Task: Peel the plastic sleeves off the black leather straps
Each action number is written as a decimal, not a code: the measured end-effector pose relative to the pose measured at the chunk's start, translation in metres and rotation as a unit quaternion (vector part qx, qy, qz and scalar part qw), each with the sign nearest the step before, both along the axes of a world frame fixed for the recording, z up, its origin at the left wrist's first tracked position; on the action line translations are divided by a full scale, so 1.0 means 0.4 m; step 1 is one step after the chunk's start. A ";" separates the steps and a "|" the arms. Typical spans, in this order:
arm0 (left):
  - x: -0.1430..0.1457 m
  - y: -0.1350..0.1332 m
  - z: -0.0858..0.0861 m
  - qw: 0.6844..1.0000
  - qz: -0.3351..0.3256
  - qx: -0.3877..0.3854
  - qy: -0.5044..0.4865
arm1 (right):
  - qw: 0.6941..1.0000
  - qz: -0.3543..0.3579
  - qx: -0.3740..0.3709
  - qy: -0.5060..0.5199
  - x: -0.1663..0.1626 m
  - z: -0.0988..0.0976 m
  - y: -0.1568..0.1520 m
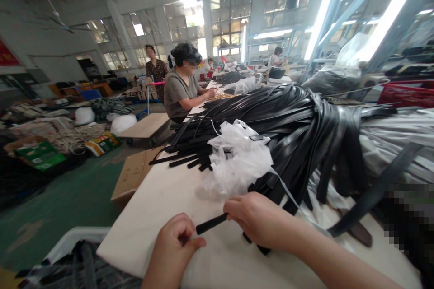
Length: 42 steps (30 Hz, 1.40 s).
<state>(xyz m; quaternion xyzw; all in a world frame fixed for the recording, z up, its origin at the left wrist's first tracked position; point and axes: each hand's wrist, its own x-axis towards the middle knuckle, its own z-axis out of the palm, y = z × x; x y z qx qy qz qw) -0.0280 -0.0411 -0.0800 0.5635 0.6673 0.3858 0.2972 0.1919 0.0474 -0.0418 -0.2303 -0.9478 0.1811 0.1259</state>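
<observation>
My right hand [256,219] is closed on a narrow black strap [212,224], gripping it between thumb and fingers above the white table. The strap's free end points left and down toward my left hand [174,244]. That hand is curled, its thumb stretched out just below the strap's end. Whether its bent fingers hold anything small is hidden. Behind my hands lies a crumpled white plastic bag [237,158]. A large heap of long black straps [285,117] spreads over the table beyond and to the right, some ends hanging close to my right forearm.
The white table [135,230] has its left edge near my left hand. Below stands a white bin [81,234] of dark strips; a cardboard box [132,176] is beside the table. A co-worker [185,83] sits farther along. A loose strap [379,187] crosses at right.
</observation>
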 end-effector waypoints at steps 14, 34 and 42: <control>-0.007 0.001 -0.012 1.000 -0.007 0.006 0.014 | 0.999 -0.018 0.038 -0.025 -0.007 -0.005 0.001; 0.013 -0.001 -0.021 0.994 0.004 0.082 0.075 | 0.994 -0.030 0.087 -0.057 0.000 0.013 -0.017; 0.021 -0.002 -0.021 0.991 0.029 0.116 0.053 | 0.994 -0.035 0.083 -0.066 0.005 0.018 -0.018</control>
